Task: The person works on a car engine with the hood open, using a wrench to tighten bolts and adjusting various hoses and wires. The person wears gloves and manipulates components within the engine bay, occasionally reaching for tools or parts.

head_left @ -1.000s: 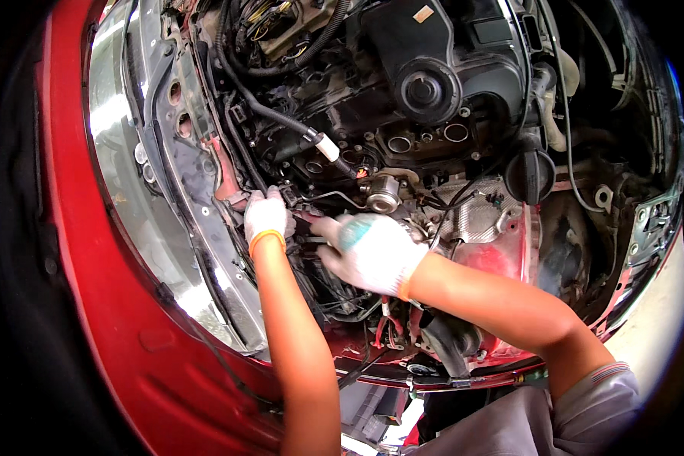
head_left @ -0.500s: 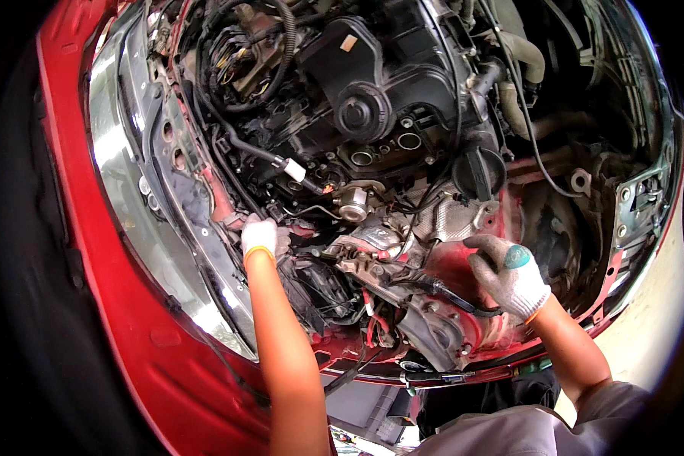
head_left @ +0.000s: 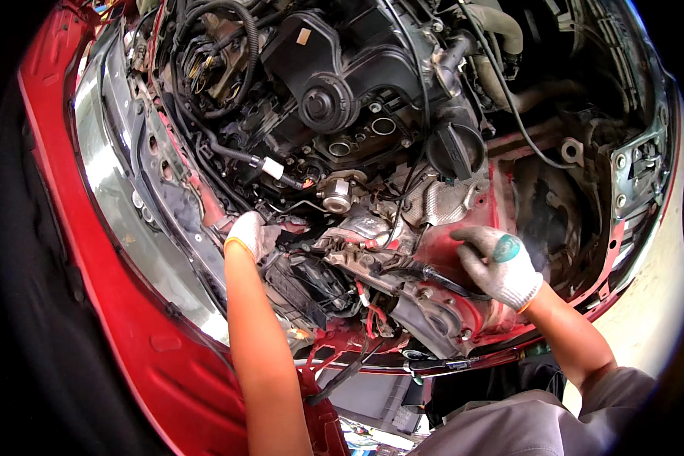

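Note:
Both hands wear white knit gloves in a car's engine bay. My left hand (head_left: 246, 235) reaches down at the left side, beside the metal body rail (head_left: 197, 241); its fingers are turned away and what they hold, if anything, is hidden. My right hand (head_left: 501, 267) hovers over the red inner panel (head_left: 441, 242) with fingers loosely bent and apart, holding nothing I can see. Between them lie a metal bracket (head_left: 357, 257) with black hoses and a red cable (head_left: 372, 315). A silver cylindrical fitting (head_left: 337, 194) sits just above, near a black hose with a white sleeve (head_left: 272, 169).
The black engine top (head_left: 319, 102) fills the upper middle, with a black cap (head_left: 454, 148) to its right. A red body panel (head_left: 159, 342) and glass (head_left: 121, 182) curve along the left. A metal latch plate (head_left: 634, 178) and pale floor (head_left: 631, 319) show at right.
My right hand has pulled back from the middle to the right side, uncovering the bracket. My left hand stays at the left. The view has shifted, so the engine sits further left and higher.

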A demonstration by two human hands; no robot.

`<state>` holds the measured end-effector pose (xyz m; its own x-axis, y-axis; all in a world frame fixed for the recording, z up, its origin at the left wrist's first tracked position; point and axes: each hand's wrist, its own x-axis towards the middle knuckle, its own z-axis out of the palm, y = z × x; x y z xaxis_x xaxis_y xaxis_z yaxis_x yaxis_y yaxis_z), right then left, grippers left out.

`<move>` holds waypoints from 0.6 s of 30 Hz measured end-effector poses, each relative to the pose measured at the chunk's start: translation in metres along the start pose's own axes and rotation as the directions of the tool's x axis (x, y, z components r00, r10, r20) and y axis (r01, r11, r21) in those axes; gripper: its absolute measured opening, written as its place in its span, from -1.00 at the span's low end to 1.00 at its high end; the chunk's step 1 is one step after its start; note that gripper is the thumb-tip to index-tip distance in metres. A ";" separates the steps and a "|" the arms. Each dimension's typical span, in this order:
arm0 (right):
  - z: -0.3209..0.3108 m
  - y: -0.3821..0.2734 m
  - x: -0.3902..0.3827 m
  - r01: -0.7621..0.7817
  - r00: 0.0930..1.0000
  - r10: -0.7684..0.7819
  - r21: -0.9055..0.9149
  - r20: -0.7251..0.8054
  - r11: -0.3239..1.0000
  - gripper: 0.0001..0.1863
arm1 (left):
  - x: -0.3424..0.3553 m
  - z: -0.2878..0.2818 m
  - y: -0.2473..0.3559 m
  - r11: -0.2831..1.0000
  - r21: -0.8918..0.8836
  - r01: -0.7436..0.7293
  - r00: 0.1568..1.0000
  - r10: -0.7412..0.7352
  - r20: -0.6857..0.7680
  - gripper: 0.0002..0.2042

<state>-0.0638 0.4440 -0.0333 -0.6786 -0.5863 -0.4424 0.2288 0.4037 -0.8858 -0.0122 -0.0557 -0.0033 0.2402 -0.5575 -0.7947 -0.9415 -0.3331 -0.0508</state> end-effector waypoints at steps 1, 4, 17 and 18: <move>0.002 -0.010 0.005 0.000 1.000 0.000 0.020 0.029 1.000 -0.74 | -0.001 -0.004 -0.003 0.999 0.032 -0.013 1.000 0.013 0.007 -0.59; 0.019 -0.025 0.025 0.123 0.989 -0.128 0.065 0.078 0.990 -0.75 | -0.003 -0.005 -0.008 0.991 0.130 -0.006 0.998 0.013 -0.059 -0.54; 0.169 -0.101 0.141 0.375 0.875 -0.360 0.019 0.323 0.927 -0.69 | 0.002 -0.003 -0.018 0.852 0.452 -0.264 0.943 0.326 -0.062 -0.86; 0.184 -0.102 0.156 0.348 0.852 -0.293 -0.051 0.435 0.936 -0.66 | -0.002 0.004 -0.015 0.882 0.403 -0.245 0.951 0.299 -0.077 -0.85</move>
<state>-0.0651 0.1821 -0.0375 -0.3415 -0.9229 -0.1779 -0.0577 0.2095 -0.9761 0.0005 -0.0466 -0.0031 -0.0350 -0.6885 -0.7244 -0.9843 0.1494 -0.0944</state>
